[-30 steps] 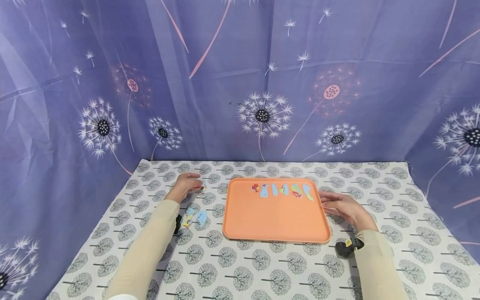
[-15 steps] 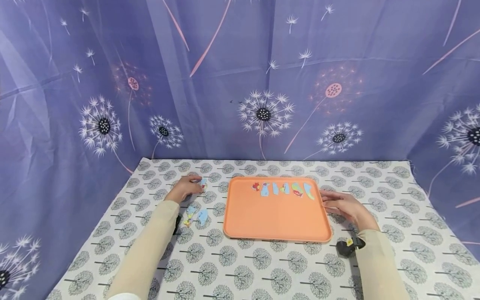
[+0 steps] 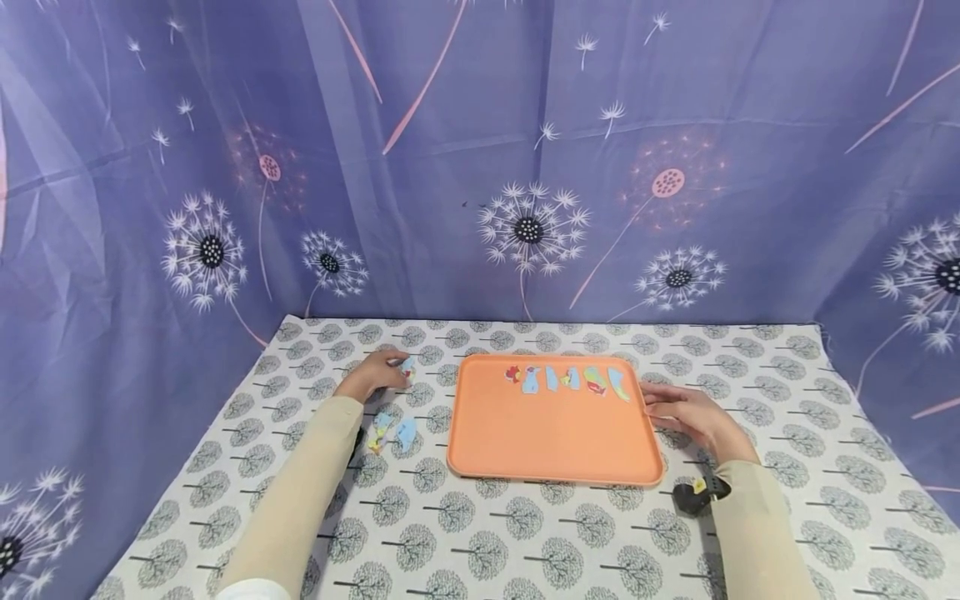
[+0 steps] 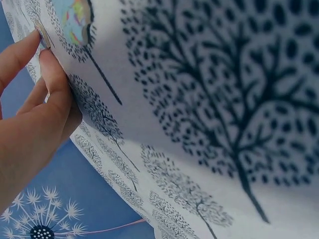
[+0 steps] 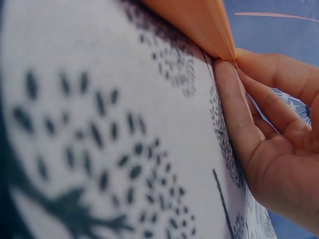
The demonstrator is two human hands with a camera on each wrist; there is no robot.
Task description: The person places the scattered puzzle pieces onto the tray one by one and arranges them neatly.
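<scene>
My left hand (image 3: 377,372) pinches a small light-blue and red puzzle piece (image 3: 407,370) between thumb and index finger, left of the orange tray (image 3: 551,442). In the left wrist view only a thin edge of that puzzle piece (image 4: 44,35) shows at the fingertips. Closer to me, two more puzzle pieces lie on the cloth: a yellow-and-blue one (image 3: 379,431) and a light-blue one (image 3: 406,434). My right hand (image 3: 690,417) holds the tray's right rim, thumb and index finger meeting at its edge in the right wrist view.
Several flat puzzle pieces (image 3: 531,381) stand in a row along the tray's far side. A tree-print cloth (image 3: 480,542) covers the table. Behind it hangs a purple dandelion-print curtain (image 3: 420,208).
My left fingers have shifted slightly on the puzzle piece, and more of its light-blue face now shows. The right hand and tray stay in place.
</scene>
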